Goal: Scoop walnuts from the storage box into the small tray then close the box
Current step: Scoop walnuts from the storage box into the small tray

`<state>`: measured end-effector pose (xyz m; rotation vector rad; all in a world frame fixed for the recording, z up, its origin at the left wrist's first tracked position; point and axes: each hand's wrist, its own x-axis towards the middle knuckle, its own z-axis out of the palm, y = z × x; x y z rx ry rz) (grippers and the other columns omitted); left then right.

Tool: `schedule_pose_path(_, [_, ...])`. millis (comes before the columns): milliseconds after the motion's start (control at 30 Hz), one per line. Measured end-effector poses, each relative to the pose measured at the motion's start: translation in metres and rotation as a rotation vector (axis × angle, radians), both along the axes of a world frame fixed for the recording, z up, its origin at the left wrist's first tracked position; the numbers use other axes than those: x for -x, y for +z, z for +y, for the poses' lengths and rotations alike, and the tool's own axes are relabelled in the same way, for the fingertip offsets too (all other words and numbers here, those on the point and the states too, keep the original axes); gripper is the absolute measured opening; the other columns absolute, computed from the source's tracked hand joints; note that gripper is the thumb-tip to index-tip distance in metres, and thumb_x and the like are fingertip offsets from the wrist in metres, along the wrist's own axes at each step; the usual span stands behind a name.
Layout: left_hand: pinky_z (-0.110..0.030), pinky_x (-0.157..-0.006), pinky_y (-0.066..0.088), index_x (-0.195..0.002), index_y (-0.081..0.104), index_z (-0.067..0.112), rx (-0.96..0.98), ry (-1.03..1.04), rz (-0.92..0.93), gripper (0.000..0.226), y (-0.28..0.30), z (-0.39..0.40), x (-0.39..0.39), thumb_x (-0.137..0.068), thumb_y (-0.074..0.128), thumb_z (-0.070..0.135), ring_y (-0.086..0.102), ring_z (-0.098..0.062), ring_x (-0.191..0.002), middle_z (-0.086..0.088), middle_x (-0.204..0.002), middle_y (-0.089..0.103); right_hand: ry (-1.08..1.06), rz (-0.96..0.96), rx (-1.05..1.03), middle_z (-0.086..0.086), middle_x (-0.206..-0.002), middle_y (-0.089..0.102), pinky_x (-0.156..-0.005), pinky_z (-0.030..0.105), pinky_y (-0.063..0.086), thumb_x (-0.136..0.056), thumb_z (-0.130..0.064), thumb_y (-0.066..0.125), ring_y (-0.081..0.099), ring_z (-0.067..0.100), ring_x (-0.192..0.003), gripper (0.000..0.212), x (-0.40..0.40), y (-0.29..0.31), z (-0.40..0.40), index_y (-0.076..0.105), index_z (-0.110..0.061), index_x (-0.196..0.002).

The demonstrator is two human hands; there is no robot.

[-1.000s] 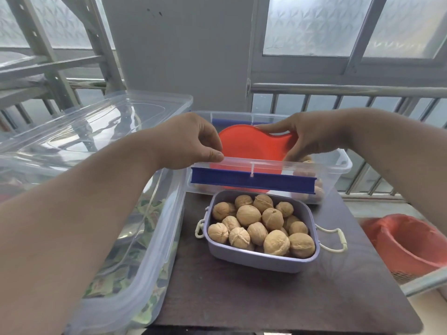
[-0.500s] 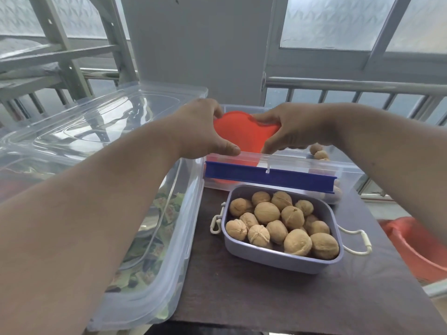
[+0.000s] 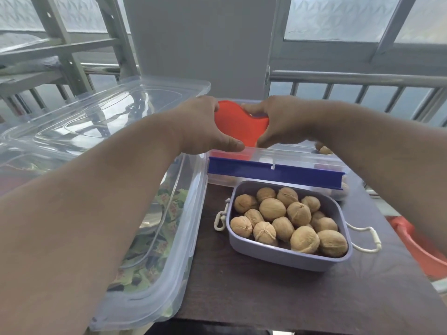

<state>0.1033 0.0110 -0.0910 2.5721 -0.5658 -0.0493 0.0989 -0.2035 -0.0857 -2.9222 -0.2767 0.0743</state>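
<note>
With both hands, left [image 3: 205, 126] and right [image 3: 280, 124], grasping the red lid [image 3: 242, 126], lower it squarely onto the storage box [image 3: 302, 158] (walnut tray [image 3: 287, 258] already full).

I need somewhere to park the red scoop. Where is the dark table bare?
Bare table lies in front of the walnut tray, reaching the near edge, and in a narrow strip between the tray and the big clear bin. Behind the tray it is crowded: the storage box stands close, perhaps touching.
</note>
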Motion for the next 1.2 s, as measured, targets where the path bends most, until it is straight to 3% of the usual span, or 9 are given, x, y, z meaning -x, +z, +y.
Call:
schedule_pose_path(267, [-0.037, -0.091, 0.041, -0.156, 0.045, 0.02, -0.007, -0.008, 0.013, 0.104, 0.001, -0.001, 0.001, -0.072, 0.088, 0.064, 0.05, -0.023, -0.11, -0.004, -0.147, 0.056, -0.063, 0.187, 0.045, 0.009, -0.124, 0.071, -0.098, 0.058, 0.058, -0.08, -0.037, 0.09, 0.068, 0.039, -0.113, 0.102, -0.017, 0.018, -0.006, 0.027, -0.06, -0.156])
schedule_pose_path(333, [-0.036, -0.093, 0.041, -0.157, 0.044, 0.019, -0.006, -0.011, 0.012, 0.107, 0.0, 0.0, 0.0, -0.071, 0.088, 0.065, 0.05, -0.021, -0.111, -0.003, -0.149, 0.056, -0.054, 0.23, -0.008, 0.008, -0.12, 0.071, -0.095, 0.053, 0.06, -0.082, -0.034, 0.09, 0.069, 0.037, -0.107, 0.098, -0.019, 0.022, -0.014, 0.03, -0.065, -0.153])
schedule_pose_path(400, [-0.035, -0.093, 0.04, -0.157, 0.044, 0.021, -0.011, -0.002, 0.014, 0.109, 0.0, 0.001, -0.001, -0.069, 0.088, 0.067, 0.049, -0.02, -0.112, -0.002, -0.149, 0.056, -0.039, 0.266, -0.094, 0.005, -0.102, 0.068, -0.073, 0.039, 0.057, -0.086, -0.027, 0.088, 0.063, 0.03, -0.084, 0.093, -0.015, 0.024, -0.017, 0.034, -0.065, -0.152])
schedule_pose_path(500, [-0.035, -0.094, 0.039, -0.157, 0.044, 0.022, -0.02, 0.005, 0.017, 0.11, 0.0, 0.001, -0.002, -0.068, 0.089, 0.069, 0.053, -0.022, -0.116, -0.002, -0.151, 0.056, -0.092, 0.319, -0.295, 0.003, -0.081, 0.058, -0.057, 0.032, 0.043, -0.09, -0.019, 0.085, 0.046, 0.021, -0.071, 0.088, -0.019, 0.018, -0.023, 0.038, -0.058, -0.153])
schedule_pose_path(633, [-0.035, -0.091, 0.04, -0.152, 0.05, 0.021, -0.013, -0.003, 0.009, 0.102, 0.0, 0.0, 0.0, -0.069, 0.089, 0.066, 0.053, -0.021, -0.11, -0.003, -0.144, 0.06, -0.218, 0.514, -0.536, 0.005, -0.071, 0.044, -0.057, 0.03, 0.021, -0.095, -0.021, 0.078, 0.025, 0.015, -0.06, 0.057, -0.034, -0.019, -0.035, 0.054, -0.018, -0.147])
schedule_pose_path(733, [-0.036, -0.09, 0.041, -0.151, 0.05, 0.021, -0.019, -0.004, 0.007, 0.101, 0.0, 0.001, 0.0, -0.069, 0.087, 0.068, 0.053, -0.021, -0.11, -0.003, -0.143, 0.06, -0.239, 0.594, -0.63, 0.004, -0.071, 0.044, -0.059, 0.028, 0.02, -0.096, -0.025, 0.078, 0.02, 0.016, -0.064, 0.05, -0.033, -0.029, -0.037, 0.059, -0.016, -0.141])
schedule_pose_path(867, [-0.038, -0.097, 0.043, -0.157, 0.044, 0.021, -0.026, 0.0, 0.004, 0.112, 0.0, 0.002, -0.004, -0.066, 0.087, 0.071, 0.056, -0.027, -0.126, -0.003, -0.153, 0.055, -0.106, 0.337, -0.406, 0.004, -0.102, 0.069, -0.069, 0.034, 0.047, -0.088, -0.028, 0.087, 0.056, 0.019, -0.076, 0.078, -0.018, -0.007, -0.039, 0.048, -0.047, -0.152])
schedule_pose_path(1000, [-0.04, -0.101, 0.044, -0.16, 0.041, 0.022, -0.021, 0.009, 0.022, 0.119, -0.003, 0.002, -0.007, -0.063, 0.088, 0.073, 0.055, -0.03, -0.135, -0.004, -0.156, 0.053, -0.002, 0.177, -0.178, -0.009, -0.111, 0.071, -0.092, 0.041, 0.056, -0.086, -0.03, 0.087, 0.067, 0.016, -0.1, 0.087, -0.002, 0.015, -0.025, 0.04, -0.05, -0.157])
schedule_pose_path(1200, [-0.042, -0.097, 0.052, -0.147, 0.053, 0.021, -0.028, 0.031, 0.025, 0.106, -0.001, 0.001, -0.004, -0.062, 0.09, 0.071, 0.063, -0.028, -0.117, -0.003, -0.137, 0.064, -0.031, 0.352, -0.244, 0.013, -0.103, 0.068, -0.067, 0.034, 0.05, -0.087, -0.03, 0.087, 0.054, 0.023, -0.078, 0.083, -0.007, 0.021, -0.027, 0.044, -0.054, -0.153])
